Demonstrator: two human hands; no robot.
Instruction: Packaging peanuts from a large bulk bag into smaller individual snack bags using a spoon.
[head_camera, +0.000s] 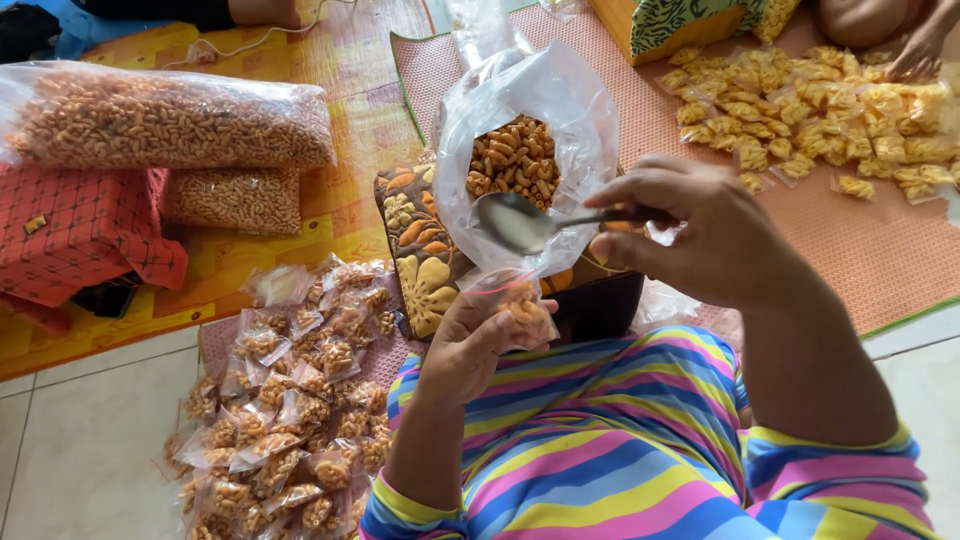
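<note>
Right hand (700, 235) is pinched around a metal spoon (520, 222), bowl hovering just in front of the big open plastic bag (560, 110) of orange curly snacks (513, 160). Left hand (475, 340) is closed on a small clear pouch (512, 300) with a few snacks inside, held right under the spoon, above the striped lap. On the floor to the left sits a heap of filled little pouches (290, 400), and 2 big snack bags (165, 118) lie further back by a red cushion (80, 235).
</note>
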